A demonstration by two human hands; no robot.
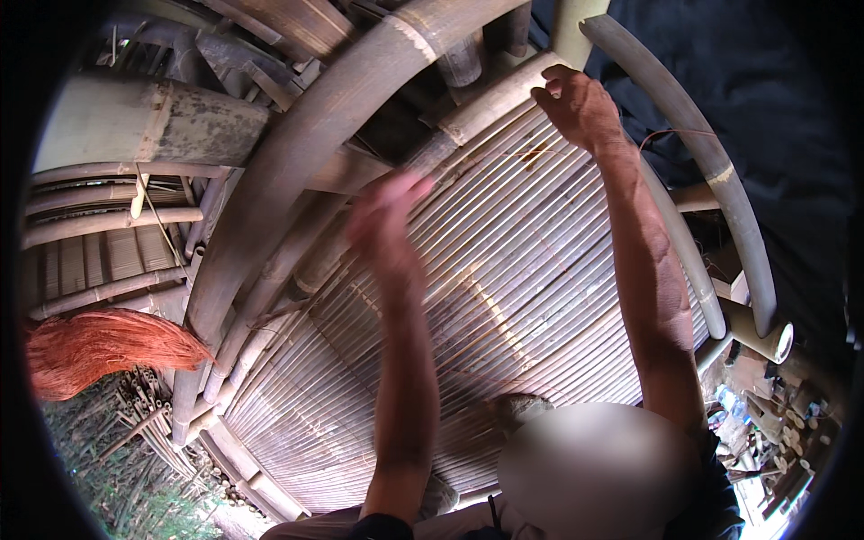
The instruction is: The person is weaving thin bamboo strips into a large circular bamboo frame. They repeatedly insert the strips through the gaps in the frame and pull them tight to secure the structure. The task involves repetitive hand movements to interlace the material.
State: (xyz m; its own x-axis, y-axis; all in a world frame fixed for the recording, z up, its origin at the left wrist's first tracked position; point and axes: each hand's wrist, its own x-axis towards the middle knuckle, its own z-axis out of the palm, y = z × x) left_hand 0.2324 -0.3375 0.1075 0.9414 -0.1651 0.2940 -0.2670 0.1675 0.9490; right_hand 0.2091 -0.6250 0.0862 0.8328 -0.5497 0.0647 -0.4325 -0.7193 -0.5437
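A slatted bamboo panel [549,261] of thin, parallel strips stretches out beneath both my arms. Along its far edge runs a thick bamboo pole [499,99]. My left hand [389,216] is raised near that pole, smeared by motion, so its fingers and anything in them cannot be made out. At the far end of the pole my right hand [580,106] is closed with its fingers curled; what it holds, if anything, is too small to see. A thin reddish strand [675,132] shows just right of my right wrist.
A large bamboo pole [279,171] curves across the left side. A bundle of red-orange fibre [117,346] hangs at the far left, above cut bamboo pieces [148,409]. Another bamboo pole [720,171] and dark cloth [774,99] are at the right. Scattered scraps [765,423] lie lower right.
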